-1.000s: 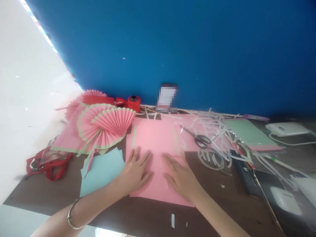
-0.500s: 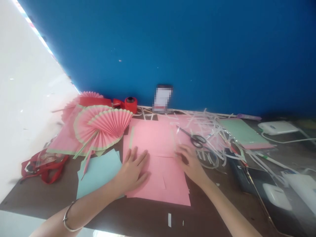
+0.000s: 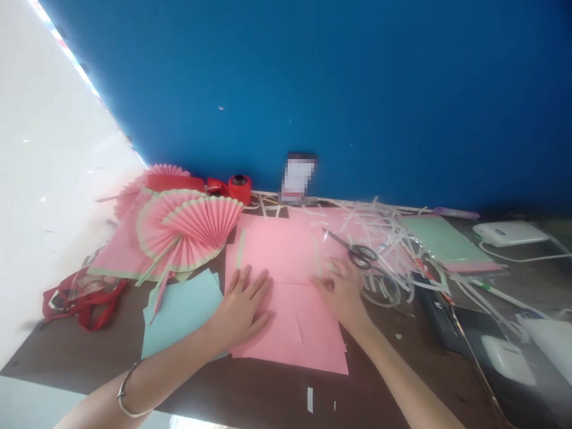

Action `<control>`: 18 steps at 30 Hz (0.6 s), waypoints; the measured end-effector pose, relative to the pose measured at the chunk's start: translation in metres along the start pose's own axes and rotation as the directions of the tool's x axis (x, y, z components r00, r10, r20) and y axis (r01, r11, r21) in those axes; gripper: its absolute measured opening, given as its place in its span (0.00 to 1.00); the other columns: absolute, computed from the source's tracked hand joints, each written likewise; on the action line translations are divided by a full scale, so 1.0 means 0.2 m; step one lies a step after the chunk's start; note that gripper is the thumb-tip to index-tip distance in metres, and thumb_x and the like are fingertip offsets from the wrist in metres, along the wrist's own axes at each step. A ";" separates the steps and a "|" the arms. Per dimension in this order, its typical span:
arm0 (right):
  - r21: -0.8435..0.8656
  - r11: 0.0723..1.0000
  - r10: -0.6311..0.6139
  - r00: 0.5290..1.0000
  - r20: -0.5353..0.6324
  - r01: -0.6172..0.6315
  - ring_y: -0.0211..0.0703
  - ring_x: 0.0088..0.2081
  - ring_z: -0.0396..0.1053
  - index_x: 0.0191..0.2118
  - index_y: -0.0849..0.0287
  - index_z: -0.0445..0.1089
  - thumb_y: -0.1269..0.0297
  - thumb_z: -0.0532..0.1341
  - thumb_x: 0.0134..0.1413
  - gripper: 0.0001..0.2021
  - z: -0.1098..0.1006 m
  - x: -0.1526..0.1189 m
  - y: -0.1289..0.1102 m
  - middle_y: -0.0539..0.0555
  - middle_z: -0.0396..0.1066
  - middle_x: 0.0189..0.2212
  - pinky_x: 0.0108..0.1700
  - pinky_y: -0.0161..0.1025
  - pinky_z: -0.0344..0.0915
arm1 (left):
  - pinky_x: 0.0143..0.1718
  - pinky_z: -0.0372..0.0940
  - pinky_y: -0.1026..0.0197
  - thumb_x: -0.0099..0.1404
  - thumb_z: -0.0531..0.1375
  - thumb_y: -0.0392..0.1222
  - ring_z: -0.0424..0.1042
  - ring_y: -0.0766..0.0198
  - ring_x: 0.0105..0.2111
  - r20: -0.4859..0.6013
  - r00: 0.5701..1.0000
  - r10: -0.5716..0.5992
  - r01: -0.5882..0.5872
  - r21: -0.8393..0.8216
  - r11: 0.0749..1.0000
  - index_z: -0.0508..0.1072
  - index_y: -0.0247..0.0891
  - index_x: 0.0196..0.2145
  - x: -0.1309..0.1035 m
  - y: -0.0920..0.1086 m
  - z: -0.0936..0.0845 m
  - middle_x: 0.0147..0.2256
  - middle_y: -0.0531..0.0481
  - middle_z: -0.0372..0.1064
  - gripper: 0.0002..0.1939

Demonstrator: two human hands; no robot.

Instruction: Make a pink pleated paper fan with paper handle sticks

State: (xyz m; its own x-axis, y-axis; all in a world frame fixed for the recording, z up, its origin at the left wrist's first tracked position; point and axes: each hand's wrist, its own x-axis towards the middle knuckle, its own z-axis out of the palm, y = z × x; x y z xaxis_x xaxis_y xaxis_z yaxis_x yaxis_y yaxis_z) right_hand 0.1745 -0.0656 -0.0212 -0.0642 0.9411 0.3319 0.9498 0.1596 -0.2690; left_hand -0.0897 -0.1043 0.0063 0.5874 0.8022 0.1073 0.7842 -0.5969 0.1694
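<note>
My left hand (image 3: 246,307) lies flat with fingers spread over the left part of the pink sheets, pressing them to the table. At the lower right corner of the upper pink sheet (image 3: 279,244), my right hand (image 3: 342,292) has its fingers bent, with thumb and forefinger close together on the paper's edge. That upper sheet bears a pale green strip along each side. Beneath it, a lower pink sheet (image 3: 295,342) reaches toward the table's front. Black-handled scissors (image 3: 361,256) rest just beyond my right hand.
Pink pleated paper fans (image 3: 201,229) and light blue sheets (image 3: 179,310) lie left. A red tape roll (image 3: 240,189) and a phone (image 3: 298,179) stand by the blue wall panel (image 3: 313,77). White paper strips (image 3: 379,229), a packet of green paper (image 3: 447,238) and a white device (image 3: 509,232) are right.
My right hand has shifted left, its forefinger now farther in over the upper sheet's lower right corner. My left hand stays pressed in place. The whole view has moved slightly.
</note>
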 end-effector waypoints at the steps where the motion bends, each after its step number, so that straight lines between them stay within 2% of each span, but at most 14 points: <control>1: -0.016 1.000 0.018 1.000 0.000 -0.018 0.62 0.55 0.51 0.19 0.59 0.64 0.49 0.55 0.52 0.20 0.00 0.00 -0.01 0.61 0.63 0.48 0.52 0.62 0.49 | 0.58 0.45 0.41 0.66 0.44 0.53 0.38 0.43 0.62 -0.002 1.000 0.000 0.000 -0.002 1.000 0.46 0.38 0.62 0.00 0.00 0.00 0.62 0.48 0.44 0.30; 3: -0.062 0.997 0.033 0.999 -0.020 -0.034 0.61 0.55 0.52 0.25 0.59 0.67 0.51 0.53 0.54 0.17 -0.03 -0.01 -0.04 0.62 0.64 0.48 0.52 0.62 0.49 | 0.58 0.45 0.41 0.66 0.44 0.53 0.39 0.43 0.61 -0.006 1.000 -0.004 0.003 -0.008 1.000 0.47 0.38 0.62 0.00 0.00 -0.01 0.62 0.47 0.45 0.30; 5: -0.115 0.993 -0.003 0.999 -0.052 -0.003 0.60 0.55 0.53 0.34 0.61 0.68 0.54 0.52 0.56 0.15 -0.07 -0.02 -0.09 0.64 0.63 0.50 0.54 0.62 0.47 | 0.58 0.44 0.40 0.66 0.44 0.53 0.39 0.43 0.61 -0.001 1.000 -0.011 0.011 -0.015 1.000 0.48 0.38 0.62 0.01 0.01 -0.02 0.62 0.47 0.45 0.30; 8: -0.130 0.975 -0.184 0.983 -0.015 0.181 0.55 0.57 0.53 0.44 0.61 0.68 0.61 0.48 0.59 0.15 -0.14 -0.07 -0.17 0.62 0.62 0.53 0.57 0.57 0.44 | 0.57 0.44 0.39 0.66 0.44 0.53 0.39 0.41 0.61 0.020 1.000 -0.015 0.016 -0.030 0.999 0.49 0.38 0.62 0.00 0.01 -0.03 0.62 0.48 0.46 0.30; 11: -0.045 0.922 -0.378 0.918 0.117 0.385 0.48 0.58 0.55 0.52 0.61 0.63 0.63 0.47 0.60 0.18 -0.15 -0.14 -0.23 0.59 0.63 0.54 0.60 0.52 0.42 | 0.57 0.44 0.39 0.66 0.44 0.53 0.39 0.41 0.61 0.022 1.000 -0.014 0.015 -0.039 0.999 0.49 0.37 0.62 0.00 0.01 -0.02 0.62 0.47 0.45 0.30; 13: -0.004 0.912 -0.401 0.897 0.186 0.409 0.47 0.58 0.54 0.58 0.62 0.55 0.61 0.47 0.60 0.22 -0.13 -0.18 -0.25 0.59 0.60 0.56 0.60 0.51 0.45 | 0.57 0.43 0.39 0.66 0.44 0.52 0.39 0.41 0.61 0.016 1.000 -0.019 0.020 -0.041 0.999 0.48 0.37 0.62 0.01 0.01 -0.02 0.62 0.47 0.45 0.30; 15: 0.019 0.921 -0.384 0.895 0.228 0.390 0.47 0.59 0.53 0.62 0.62 0.48 0.60 0.47 0.60 0.26 -0.12 -0.20 -0.25 0.59 0.56 0.58 0.60 0.51 0.48 | 0.58 0.43 0.39 0.66 0.45 0.53 0.39 0.42 0.61 0.013 1.000 -0.024 0.025 -0.044 0.999 0.47 0.37 0.62 0.01 0.01 -0.03 0.62 0.47 0.46 0.30; 18: 0.030 0.922 -0.381 0.889 0.254 0.386 0.48 0.60 0.52 0.63 0.61 0.44 0.60 0.46 0.60 0.26 -0.11 -0.19 -0.24 0.59 0.54 0.59 0.59 0.53 0.49 | 0.58 0.43 0.41 0.66 0.44 0.53 0.37 0.44 0.62 0.034 0.999 -0.018 0.020 -0.050 0.999 0.47 0.36 0.62 0.01 0.01 -0.05 0.62 0.46 0.44 0.31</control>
State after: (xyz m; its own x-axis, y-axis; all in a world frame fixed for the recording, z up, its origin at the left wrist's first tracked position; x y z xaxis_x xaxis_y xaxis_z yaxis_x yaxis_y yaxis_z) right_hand 0.1372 -0.1161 -0.0010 -0.4964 0.8517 0.1682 0.8416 0.5196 -0.1473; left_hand -0.0886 -0.1034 0.0161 0.5795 0.8119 0.0713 0.7846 -0.5794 0.2206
